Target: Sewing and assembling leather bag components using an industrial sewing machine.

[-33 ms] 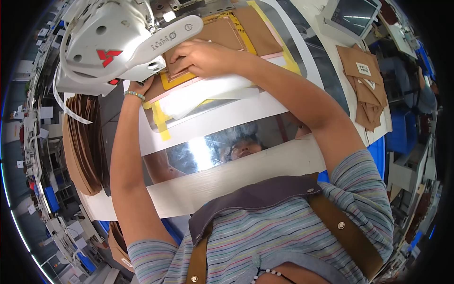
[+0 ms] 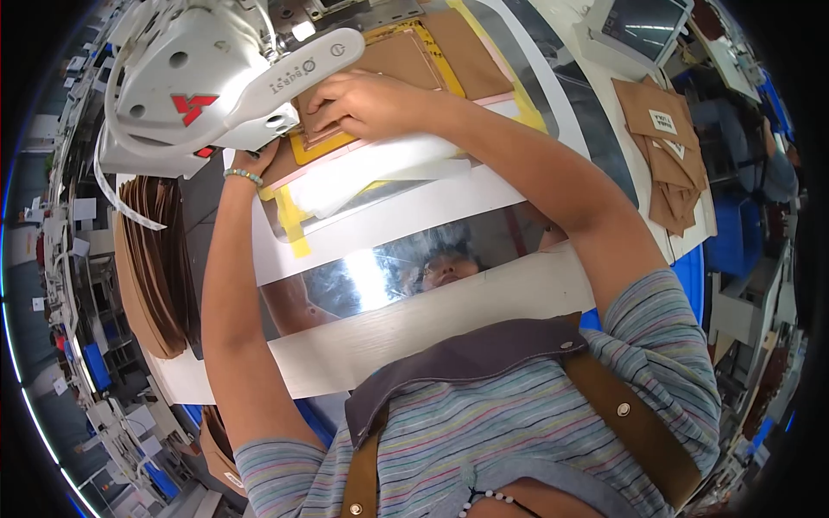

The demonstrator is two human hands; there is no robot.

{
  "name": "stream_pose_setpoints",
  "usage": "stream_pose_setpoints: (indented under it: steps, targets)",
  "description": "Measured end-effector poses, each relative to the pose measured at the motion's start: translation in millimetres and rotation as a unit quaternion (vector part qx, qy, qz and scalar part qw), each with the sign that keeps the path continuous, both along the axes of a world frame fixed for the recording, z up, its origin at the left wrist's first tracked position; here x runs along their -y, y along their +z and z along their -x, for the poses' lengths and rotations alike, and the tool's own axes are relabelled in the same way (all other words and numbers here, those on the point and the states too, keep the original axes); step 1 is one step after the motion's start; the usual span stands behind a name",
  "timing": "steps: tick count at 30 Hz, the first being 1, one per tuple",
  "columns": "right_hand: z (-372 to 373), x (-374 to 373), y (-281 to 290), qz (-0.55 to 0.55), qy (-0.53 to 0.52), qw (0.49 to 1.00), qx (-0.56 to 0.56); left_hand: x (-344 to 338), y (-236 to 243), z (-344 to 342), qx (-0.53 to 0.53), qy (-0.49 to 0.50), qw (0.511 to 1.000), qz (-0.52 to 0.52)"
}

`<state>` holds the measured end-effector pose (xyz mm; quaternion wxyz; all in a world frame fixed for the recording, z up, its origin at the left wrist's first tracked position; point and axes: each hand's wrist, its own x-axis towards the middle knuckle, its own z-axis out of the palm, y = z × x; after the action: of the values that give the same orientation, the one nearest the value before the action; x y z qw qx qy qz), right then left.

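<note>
The brown panel (image 2: 399,63) lies at twelve o'clock within a yellow frame (image 2: 444,66); the right hand (image 2: 367,105), half-curled, rests there, visibly gripping nothing; the left hand (image 2: 257,160), at eleven, is part-hidden, grip untellable — best press evenly, clear of the machine head (image 2: 186,65).

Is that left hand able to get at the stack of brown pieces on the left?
Probably yes: the left hand is close to the stack of brown pieces, whose near part looks uncovered, though the white machine and a hanging white strip may hinder its far end.
</note>
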<state>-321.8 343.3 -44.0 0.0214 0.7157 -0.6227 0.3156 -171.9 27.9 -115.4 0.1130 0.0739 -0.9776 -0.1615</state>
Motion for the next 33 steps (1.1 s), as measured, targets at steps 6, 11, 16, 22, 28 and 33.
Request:
stream_pose_setpoints:
  steps: [6, 11, 16, 22, 28, 33]
  targets:
    - [-7, 9, 13, -0.018, 0.027, 0.999, 0.006, -5, 27, -4, -0.057, -0.018, 0.995, 0.08]
    - [0, 0, 8, -0.043, 0.005, 0.999, -0.01, -75, 73, 14, -0.039, -0.064, 0.992, 0.105]
    - [-5, 2, 9, -0.041, 0.005, 0.999, -0.013, -69, 70, 5, -0.103, -0.069, 0.976, 0.181]
    - [-6, 2, 7, -0.029, 0.002, 1.0, 0.001, -57, 68, 5, -0.093, -0.097, 0.985, 0.11]
    - [-6, 3, 9, -0.028, 0.001, 1.0, -0.001, -36, 51, 4, -0.093, -0.048, 0.985, 0.134]
    - [-1, 2, 8, -0.031, -0.001, 1.0, 0.005, -30, 44, 14, -0.095, -0.044, 0.989, 0.101]
